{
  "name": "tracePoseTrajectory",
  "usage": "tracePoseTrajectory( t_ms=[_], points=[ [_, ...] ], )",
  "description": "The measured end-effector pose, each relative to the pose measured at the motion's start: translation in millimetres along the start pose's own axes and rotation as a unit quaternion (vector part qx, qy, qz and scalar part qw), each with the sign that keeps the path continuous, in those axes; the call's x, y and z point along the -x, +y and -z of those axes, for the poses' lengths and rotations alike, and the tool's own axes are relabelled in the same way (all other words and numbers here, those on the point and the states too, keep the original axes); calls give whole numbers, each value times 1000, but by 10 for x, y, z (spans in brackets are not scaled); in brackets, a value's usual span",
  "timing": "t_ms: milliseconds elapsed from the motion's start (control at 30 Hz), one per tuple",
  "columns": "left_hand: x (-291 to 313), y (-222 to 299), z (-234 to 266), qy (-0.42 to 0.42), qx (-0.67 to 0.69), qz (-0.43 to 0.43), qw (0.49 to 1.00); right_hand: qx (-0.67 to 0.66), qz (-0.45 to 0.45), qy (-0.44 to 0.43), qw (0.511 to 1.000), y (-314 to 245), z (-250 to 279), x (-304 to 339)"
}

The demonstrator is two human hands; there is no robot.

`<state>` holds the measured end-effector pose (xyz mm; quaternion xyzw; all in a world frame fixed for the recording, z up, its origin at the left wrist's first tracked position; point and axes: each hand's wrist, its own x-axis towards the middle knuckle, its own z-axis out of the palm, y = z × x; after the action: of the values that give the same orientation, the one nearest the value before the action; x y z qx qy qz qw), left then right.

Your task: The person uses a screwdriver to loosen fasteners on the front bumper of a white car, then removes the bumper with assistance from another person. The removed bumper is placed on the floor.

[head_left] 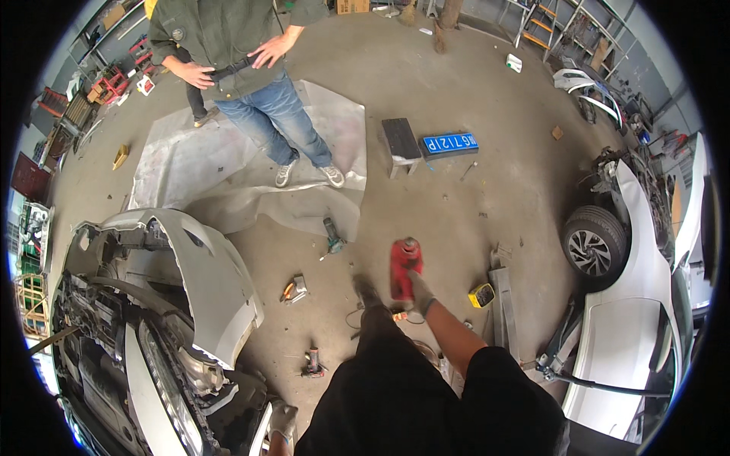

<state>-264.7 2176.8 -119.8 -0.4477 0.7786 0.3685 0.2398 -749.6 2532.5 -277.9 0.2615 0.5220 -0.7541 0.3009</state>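
Note:
My right hand (420,292), in a grey glove, is closed round a red jug-like thing (402,275) with a round grey top. It hangs over the floor in front of my feet, and its exact kind is unclear. Low at the left, my gloved left hand (283,419) is beside a white strip of car body (261,430). Its fingers are too small to make out. Left of me stands a stripped white car front (207,266) with its engine bay exposed.
A person (236,68) stands on a grey sheet (346,137) ahead. A green drill (331,237), a red power tool (312,363), a yellow tub (480,296), a dark stool (401,140) and a blue plate (450,145) lie around. A white car (616,349) is at right.

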Motion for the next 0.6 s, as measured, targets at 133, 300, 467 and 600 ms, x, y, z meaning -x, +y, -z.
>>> tracePoseTrajectory(
  t_ms=[133,300,467,600],
  points=[
    [-638,-1291,-801,-79,-261,-156,949,44,-160,65,984,-297,363,378],
    [-842,-1510,-1503,-1,228,36,973,15,-161,162,973,-40,1189,1045],
    [-1158,-1277,-1451,-43,103,38,993,-27,-203,239,949,88,1792,1576],
    [-1028,-1000,-1101,-27,191,45,980,-57,-193,267,942,225,2057,1630]
  ],
)
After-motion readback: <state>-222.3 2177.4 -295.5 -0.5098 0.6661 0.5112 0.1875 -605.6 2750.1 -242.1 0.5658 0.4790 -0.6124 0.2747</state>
